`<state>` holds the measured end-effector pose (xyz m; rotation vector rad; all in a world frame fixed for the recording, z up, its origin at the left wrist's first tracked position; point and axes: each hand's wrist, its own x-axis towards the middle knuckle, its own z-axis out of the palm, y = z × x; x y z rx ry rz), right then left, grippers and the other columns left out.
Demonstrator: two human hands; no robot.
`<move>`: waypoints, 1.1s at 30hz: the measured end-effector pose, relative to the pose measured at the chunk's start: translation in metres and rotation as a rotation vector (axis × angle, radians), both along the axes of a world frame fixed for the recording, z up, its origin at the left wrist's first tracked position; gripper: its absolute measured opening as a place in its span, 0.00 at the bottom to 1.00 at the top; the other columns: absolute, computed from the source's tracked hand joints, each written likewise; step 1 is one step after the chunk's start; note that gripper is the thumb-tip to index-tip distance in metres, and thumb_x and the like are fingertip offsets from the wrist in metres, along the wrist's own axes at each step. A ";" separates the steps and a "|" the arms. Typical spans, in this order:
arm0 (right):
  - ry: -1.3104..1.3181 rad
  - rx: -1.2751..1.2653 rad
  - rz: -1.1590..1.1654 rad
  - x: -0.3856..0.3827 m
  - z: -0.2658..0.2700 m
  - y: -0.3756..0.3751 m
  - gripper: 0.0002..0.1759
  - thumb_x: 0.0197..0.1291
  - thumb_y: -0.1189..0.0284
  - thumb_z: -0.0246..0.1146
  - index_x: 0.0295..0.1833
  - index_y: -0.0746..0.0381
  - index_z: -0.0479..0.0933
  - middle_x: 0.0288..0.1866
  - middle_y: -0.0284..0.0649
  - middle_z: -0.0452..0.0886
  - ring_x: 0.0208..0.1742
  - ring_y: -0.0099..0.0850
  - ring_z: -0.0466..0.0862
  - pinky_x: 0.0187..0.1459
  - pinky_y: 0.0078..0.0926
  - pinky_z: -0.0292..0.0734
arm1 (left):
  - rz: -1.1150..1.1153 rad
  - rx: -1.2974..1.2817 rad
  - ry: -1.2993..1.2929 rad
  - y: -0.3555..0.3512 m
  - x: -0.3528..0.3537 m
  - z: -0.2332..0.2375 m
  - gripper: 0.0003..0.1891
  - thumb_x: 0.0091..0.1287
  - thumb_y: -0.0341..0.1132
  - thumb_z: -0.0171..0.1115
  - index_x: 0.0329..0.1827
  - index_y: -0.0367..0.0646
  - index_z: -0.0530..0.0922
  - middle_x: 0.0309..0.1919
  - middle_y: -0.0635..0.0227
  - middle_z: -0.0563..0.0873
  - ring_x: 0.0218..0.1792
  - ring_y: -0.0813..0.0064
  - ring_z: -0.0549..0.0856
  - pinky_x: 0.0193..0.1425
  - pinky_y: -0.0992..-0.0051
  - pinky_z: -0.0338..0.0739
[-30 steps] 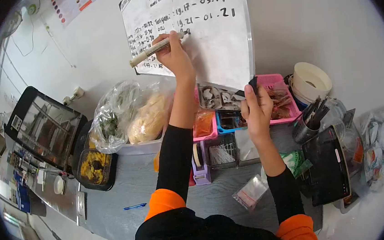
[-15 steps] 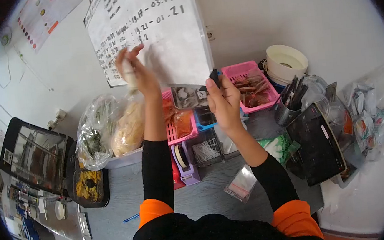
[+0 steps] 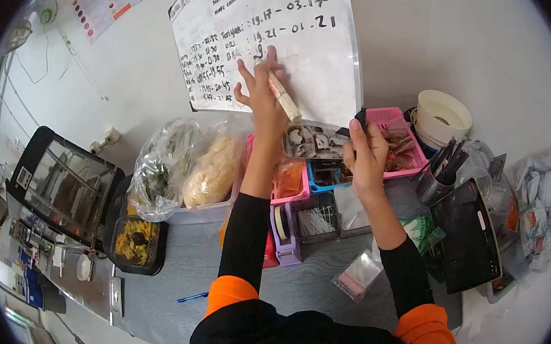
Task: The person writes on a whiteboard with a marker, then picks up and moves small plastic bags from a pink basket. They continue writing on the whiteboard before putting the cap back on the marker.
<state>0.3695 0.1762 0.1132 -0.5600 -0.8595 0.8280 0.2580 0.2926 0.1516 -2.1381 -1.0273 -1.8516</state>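
A whiteboard (image 3: 309, 71) with handwritten words and times leans against the wall. My left hand (image 3: 264, 101) is at its lower middle, holding a white marker (image 3: 283, 96) between thumb and fingers, with other fingers spread. The marker's upper end lies by the last written line, under the "19.21" row. My right hand (image 3: 367, 160) is at the board's lower right corner, its fingers closed round a small black object (image 3: 360, 118).
Behind my hands stand pink baskets (image 3: 418, 153) of packets, a bagged yellow food (image 3: 210, 174), and a purple tape dispenser (image 3: 288, 256). A tablet (image 3: 465, 240) and a cup of pens (image 3: 435, 184) are at right. A blue pen (image 3: 193, 298) lies on the grey table (image 3: 163, 313).
The view has shifted, so the board and table items appear farther right. My left hand and the marker have moved to the last written line, where more of the marker now shows.
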 end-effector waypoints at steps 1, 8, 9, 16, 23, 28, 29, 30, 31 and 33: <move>-0.014 -0.017 0.007 0.000 -0.002 0.002 0.08 0.56 0.68 0.51 0.27 0.58 0.64 0.12 0.23 0.56 0.08 0.11 0.52 0.09 0.11 0.42 | 0.027 -0.004 -0.012 0.003 -0.001 0.002 0.09 0.59 0.32 0.42 0.42 0.46 0.65 0.47 0.66 0.71 0.61 0.53 0.47 0.54 0.57 0.33; -0.025 0.000 -0.001 -0.003 -0.003 0.002 0.09 0.56 0.67 0.51 0.28 0.59 0.65 0.12 0.24 0.56 0.08 0.12 0.52 0.08 0.12 0.42 | -0.171 0.063 -0.130 0.006 0.005 -0.007 0.07 0.60 0.36 0.41 0.39 0.47 0.64 0.56 0.65 0.64 0.62 0.53 0.43 0.54 0.56 0.32; -0.027 0.004 0.001 -0.002 -0.002 0.001 0.09 0.56 0.67 0.51 0.28 0.59 0.65 0.12 0.24 0.56 0.08 0.12 0.52 0.08 0.12 0.42 | -0.087 0.043 -0.090 0.005 0.000 -0.004 0.07 0.60 0.36 0.41 0.39 0.48 0.64 0.56 0.65 0.64 0.62 0.53 0.44 0.54 0.57 0.33; -0.076 0.014 0.008 0.001 0.000 -0.001 0.09 0.56 0.67 0.51 0.27 0.59 0.64 0.13 0.24 0.57 0.08 0.12 0.52 0.09 0.12 0.43 | -0.440 0.253 -0.481 0.001 -0.006 0.027 0.10 0.60 0.33 0.47 0.42 0.39 0.67 0.42 0.62 0.74 0.50 0.66 0.67 0.50 0.71 0.58; -0.042 0.027 0.014 0.001 -0.002 0.000 0.06 0.55 0.70 0.52 0.31 0.61 0.66 0.12 0.22 0.58 0.10 0.10 0.54 0.10 0.10 0.45 | -0.902 -0.156 -0.988 0.009 -0.006 0.035 0.07 0.56 0.31 0.52 0.35 0.39 0.69 0.30 0.68 0.73 0.31 0.79 0.73 0.36 0.82 0.70; -0.059 0.018 0.023 -0.002 -0.001 -0.003 0.05 0.55 0.71 0.52 0.31 0.61 0.66 0.13 0.22 0.58 0.10 0.10 0.54 0.10 0.09 0.45 | -0.796 -0.211 -1.064 0.016 -0.004 0.032 0.05 0.52 0.27 0.53 0.32 0.43 0.69 0.25 0.71 0.73 0.28 0.82 0.73 0.31 0.84 0.68; -0.047 0.012 0.023 -0.003 0.001 -0.004 0.05 0.55 0.71 0.52 0.31 0.61 0.66 0.13 0.22 0.58 0.10 0.10 0.54 0.10 0.09 0.45 | -0.801 -0.210 -1.063 0.018 -0.003 0.033 0.05 0.52 0.27 0.53 0.32 0.43 0.69 0.25 0.71 0.73 0.28 0.82 0.73 0.31 0.84 0.68; -0.047 0.014 0.020 -0.003 0.000 -0.003 0.05 0.55 0.71 0.52 0.31 0.61 0.66 0.13 0.22 0.58 0.10 0.10 0.54 0.10 0.09 0.45 | -0.752 -0.194 -1.031 0.017 -0.002 0.034 0.05 0.52 0.26 0.53 0.31 0.43 0.69 0.25 0.72 0.73 0.27 0.83 0.72 0.30 0.84 0.67; -0.062 0.014 0.014 -0.003 0.000 -0.003 0.06 0.55 0.69 0.52 0.30 0.60 0.66 0.13 0.23 0.58 0.09 0.11 0.53 0.10 0.11 0.45 | -0.703 -0.179 -0.998 0.016 -0.002 0.035 0.04 0.52 0.26 0.53 0.30 0.43 0.69 0.24 0.72 0.73 0.26 0.83 0.71 0.29 0.84 0.66; -0.074 0.015 0.008 -0.004 -0.001 -0.002 0.08 0.56 0.68 0.51 0.29 0.60 0.65 0.13 0.24 0.57 0.08 0.12 0.52 0.09 0.12 0.44 | -0.690 -0.179 -0.989 0.015 -0.002 0.036 0.04 0.51 0.26 0.53 0.29 0.43 0.69 0.24 0.72 0.73 0.25 0.83 0.71 0.29 0.83 0.66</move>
